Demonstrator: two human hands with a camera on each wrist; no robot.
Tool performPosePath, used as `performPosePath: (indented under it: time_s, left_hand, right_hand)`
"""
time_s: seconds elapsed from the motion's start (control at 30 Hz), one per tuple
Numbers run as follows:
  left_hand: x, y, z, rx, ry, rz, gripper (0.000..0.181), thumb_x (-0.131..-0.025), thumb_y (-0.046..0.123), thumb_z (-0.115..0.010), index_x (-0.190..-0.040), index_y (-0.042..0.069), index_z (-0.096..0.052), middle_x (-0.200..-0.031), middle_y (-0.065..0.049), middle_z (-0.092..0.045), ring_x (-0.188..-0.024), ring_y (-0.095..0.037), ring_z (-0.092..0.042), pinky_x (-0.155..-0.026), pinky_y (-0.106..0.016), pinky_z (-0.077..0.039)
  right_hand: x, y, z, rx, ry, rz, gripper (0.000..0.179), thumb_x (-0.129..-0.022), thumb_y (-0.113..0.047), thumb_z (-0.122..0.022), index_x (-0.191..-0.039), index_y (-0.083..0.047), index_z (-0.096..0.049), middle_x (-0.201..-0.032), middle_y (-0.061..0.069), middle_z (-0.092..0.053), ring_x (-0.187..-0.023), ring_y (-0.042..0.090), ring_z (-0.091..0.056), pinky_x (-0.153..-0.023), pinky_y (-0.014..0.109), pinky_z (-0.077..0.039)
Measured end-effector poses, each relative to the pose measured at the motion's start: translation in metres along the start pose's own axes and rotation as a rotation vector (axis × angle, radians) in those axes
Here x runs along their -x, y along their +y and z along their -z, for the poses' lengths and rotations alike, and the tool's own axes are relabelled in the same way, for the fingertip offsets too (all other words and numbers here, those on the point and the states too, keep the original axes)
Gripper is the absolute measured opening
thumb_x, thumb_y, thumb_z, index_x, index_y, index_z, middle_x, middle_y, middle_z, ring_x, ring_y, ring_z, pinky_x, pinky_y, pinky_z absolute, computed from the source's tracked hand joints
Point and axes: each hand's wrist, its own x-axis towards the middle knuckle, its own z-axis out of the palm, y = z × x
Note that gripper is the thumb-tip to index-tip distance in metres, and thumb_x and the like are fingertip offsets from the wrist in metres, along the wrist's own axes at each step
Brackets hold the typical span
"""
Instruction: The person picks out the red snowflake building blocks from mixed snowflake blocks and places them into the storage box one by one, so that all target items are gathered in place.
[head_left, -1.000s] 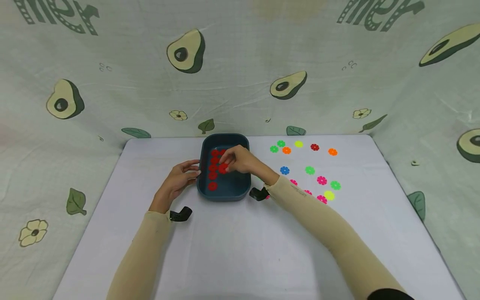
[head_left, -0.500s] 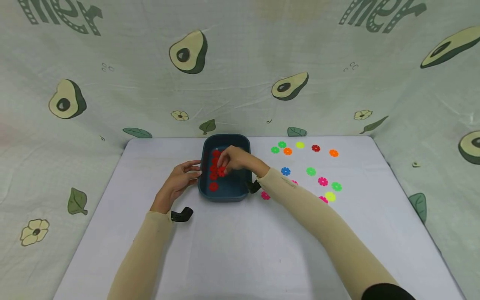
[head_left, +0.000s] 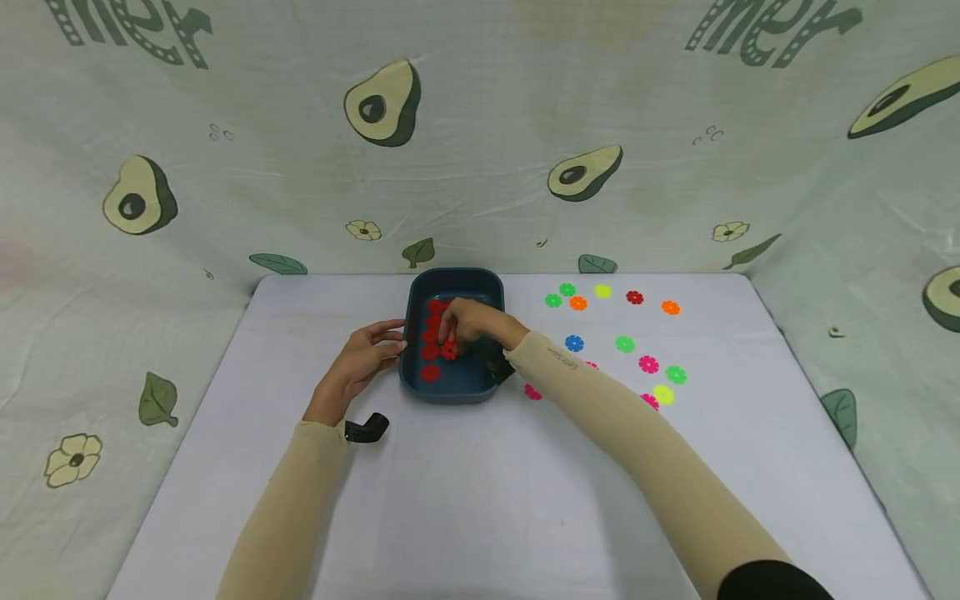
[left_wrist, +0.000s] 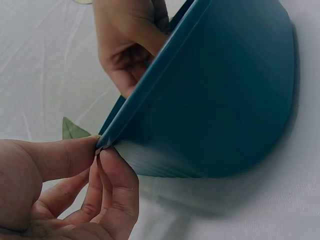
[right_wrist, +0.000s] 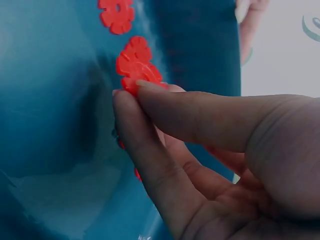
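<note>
A dark blue plastic tub [head_left: 471,385] stands on the white table, with several red notched flower-shaped discs [head_left: 431,373] along the left side of its floor. My left hand [head_left: 352,367] pinches the tub's left rim between thumb and fingers, as the left wrist view shows at the rim [left_wrist: 131,111]. Inside the tub, my right hand [head_left: 474,323] holds a red disc [right_wrist: 142,72] between thumb and index fingertip. That disc overlaps another red one in the right wrist view, close over the tub floor. My right fingers hide some of the row.
Right of the tub lie several loose discs: green [head_left: 625,344], blue [head_left: 574,342], yellow [head_left: 663,394], pink [head_left: 648,364], orange [head_left: 671,307] and dark red [head_left: 634,297]. My right sleeve [head_left: 600,408] crosses over that side. A printed cloth [head_left: 480,125] hangs behind the table.
My right hand has moved slightly lower into the tub, bringing the red disc nearer the front. My left hand stays at the rim. The head view has shifted a little.
</note>
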Motion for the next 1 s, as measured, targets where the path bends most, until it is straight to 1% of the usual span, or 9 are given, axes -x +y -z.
performPosePath:
  time_s: [0.17,0.27,0.43,0.77,1.0]
  left_hand:
    - [0.0,0.001,0.0,-0.004,-0.006,0.002,0.056,-0.106,0.0,-0.06,-0.159,0.002,-0.044,-0.126,-0.008,-0.053,-0.097,-0.008,-0.06,-0.086,-0.025,-0.054]
    - [0.0,0.001,0.0,-0.006,-0.007,0.003,0.056,-0.106,0.0,-0.06,-0.159,0.002,-0.044,-0.127,-0.008,-0.053,-0.098,-0.008,-0.06,-0.087,-0.025,-0.054]
    - [0.001,0.002,0.0,-0.007,-0.012,0.003,0.056,-0.106,0.0,-0.06,-0.159,0.002,-0.044,-0.126,-0.007,-0.053,-0.098,-0.008,-0.06,-0.088,-0.026,-0.054]
    - [0.002,0.001,-0.001,-0.002,-0.002,0.006,0.056,-0.106,0.0,-0.061,-0.159,0.002,-0.045,-0.125,-0.008,-0.054,-0.098,-0.008,-0.061,-0.088,-0.026,-0.054]
    - [0.002,0.002,-0.001,-0.002,0.006,0.01,0.056,-0.105,0.0,-0.061,-0.159,0.002,-0.045,-0.125,-0.008,-0.054,-0.097,-0.008,-0.061,-0.086,-0.026,-0.055]
  right_hand:
    - [-0.005,0.0,-0.004,0.034,-0.014,-0.064,0.024,-0.084,0.014,-0.08,-0.103,-0.001,-0.079,-0.085,0.002,-0.063,-0.081,0.015,-0.059,-0.072,0.025,-0.053]
    - [-0.006,-0.001,-0.005,0.043,-0.016,-0.086,0.024,-0.085,0.014,-0.08,-0.103,-0.001,-0.079,-0.087,0.003,-0.064,-0.081,0.015,-0.059,-0.071,0.025,-0.053]
    - [-0.007,-0.003,-0.005,0.065,-0.01,-0.094,0.024,-0.084,0.014,-0.08,-0.101,-0.001,-0.079,-0.087,0.003,-0.063,-0.08,0.015,-0.056,-0.069,0.024,-0.051]
    - [-0.011,-0.001,-0.006,0.057,0.01,-0.117,0.023,-0.085,0.013,-0.08,-0.103,-0.001,-0.08,-0.09,0.004,-0.064,-0.08,0.014,-0.057,-0.072,0.025,-0.054]
    - [-0.011,0.0,-0.007,0.039,0.027,-0.101,0.022,-0.085,0.015,-0.078,-0.102,0.001,-0.08,-0.085,0.003,-0.062,-0.078,0.013,-0.056,-0.07,0.024,-0.053]
